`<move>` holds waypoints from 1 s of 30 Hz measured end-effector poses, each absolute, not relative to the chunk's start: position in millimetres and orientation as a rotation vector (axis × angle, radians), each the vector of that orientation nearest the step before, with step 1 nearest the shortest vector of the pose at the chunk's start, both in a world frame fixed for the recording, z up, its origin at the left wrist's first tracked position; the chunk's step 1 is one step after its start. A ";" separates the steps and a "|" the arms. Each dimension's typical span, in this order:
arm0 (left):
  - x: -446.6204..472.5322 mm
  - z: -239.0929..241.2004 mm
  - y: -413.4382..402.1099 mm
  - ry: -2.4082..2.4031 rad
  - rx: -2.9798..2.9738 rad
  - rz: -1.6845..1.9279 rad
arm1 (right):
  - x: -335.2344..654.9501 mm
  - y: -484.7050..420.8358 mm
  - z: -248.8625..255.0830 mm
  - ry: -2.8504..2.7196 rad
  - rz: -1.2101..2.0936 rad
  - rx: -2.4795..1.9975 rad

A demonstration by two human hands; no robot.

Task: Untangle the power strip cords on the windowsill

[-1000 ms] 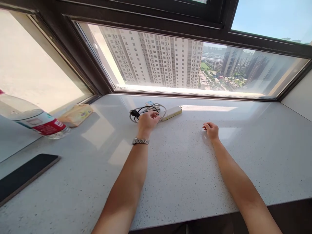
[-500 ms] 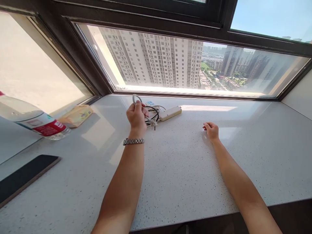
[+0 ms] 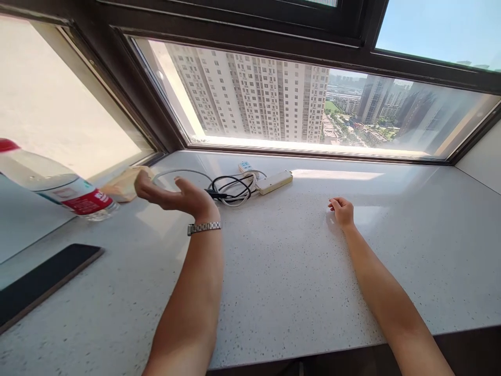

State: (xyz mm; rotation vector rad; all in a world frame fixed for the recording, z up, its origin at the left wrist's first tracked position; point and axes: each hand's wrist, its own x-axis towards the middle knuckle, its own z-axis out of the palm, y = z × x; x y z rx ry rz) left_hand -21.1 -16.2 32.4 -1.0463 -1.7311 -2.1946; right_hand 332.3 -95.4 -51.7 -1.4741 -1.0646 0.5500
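My left hand (image 3: 176, 198), with a metal watch on the wrist, is raised palm-up over the left part of the white speckled sill (image 3: 293, 261). A white cable (image 3: 183, 171) arcs through the air from its fingers back to a coil of black and white cords (image 3: 230, 188). The coil lies beside a cream power strip (image 3: 276, 181) near the window. My right hand (image 3: 342, 211) rests on the sill to the right, fingers loosely curled, with nothing in it.
A water bottle (image 3: 58, 190) with a red label lies on its side at the left. A yellowish tissue pack (image 3: 123, 185) sits behind my left hand. A dark phone (image 3: 43, 279) lies at the front left. A small white plug (image 3: 246, 166) sits by the window frame.
My left hand took the white cable from the coil, lifted it, then swung left and turned palm-up, drawing the cable out. The right hand stayed put.
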 end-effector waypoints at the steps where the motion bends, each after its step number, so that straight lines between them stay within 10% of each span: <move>1: -15.3 35.6 -17.9 -1.698 -1.071 -2.170 | 332.2 -95.5 -51.6 -1.064 0.552 -1.476; 12: -14.3 -7.6 -5.4 -2.581 -1.429 -1.592 | 332.4 -94.3 -52.8 -1.059 0.546 -1.465; 30: -20.3 -13.5 5.3 -2.052 -1.792 -1.953 | 334.1 -93.4 -55.3 -1.078 0.537 -1.471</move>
